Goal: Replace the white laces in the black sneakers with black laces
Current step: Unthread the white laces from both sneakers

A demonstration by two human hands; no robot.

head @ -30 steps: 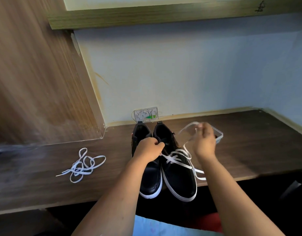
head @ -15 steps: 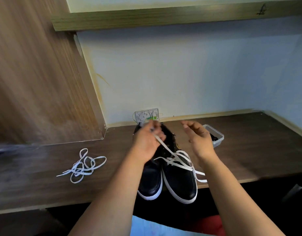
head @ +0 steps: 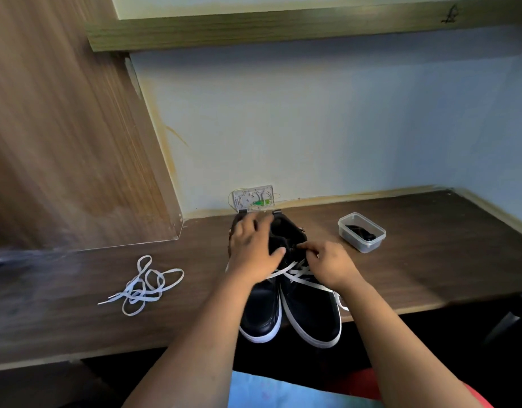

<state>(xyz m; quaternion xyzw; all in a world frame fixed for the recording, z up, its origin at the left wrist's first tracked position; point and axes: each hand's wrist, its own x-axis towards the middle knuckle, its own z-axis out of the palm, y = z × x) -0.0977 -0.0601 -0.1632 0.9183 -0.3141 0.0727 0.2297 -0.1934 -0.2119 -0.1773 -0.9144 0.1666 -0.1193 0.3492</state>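
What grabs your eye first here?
A pair of black sneakers at the desk's front edge, both hands working on them: left hand, right hand. A loose white lace lies tangled to their left, and a clear tub sits to the right.

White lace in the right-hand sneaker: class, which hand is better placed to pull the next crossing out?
The right hand: its fingertips are already at the white lace, while the left hand rests flat, steadying the sneakers.

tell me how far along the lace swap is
Done: one white lace lies pulled out on the desk. In hand: the right hand works at the right sneaker, still partly laced white; the left hand steadies the shoes. Left: black laces wait in the tub.
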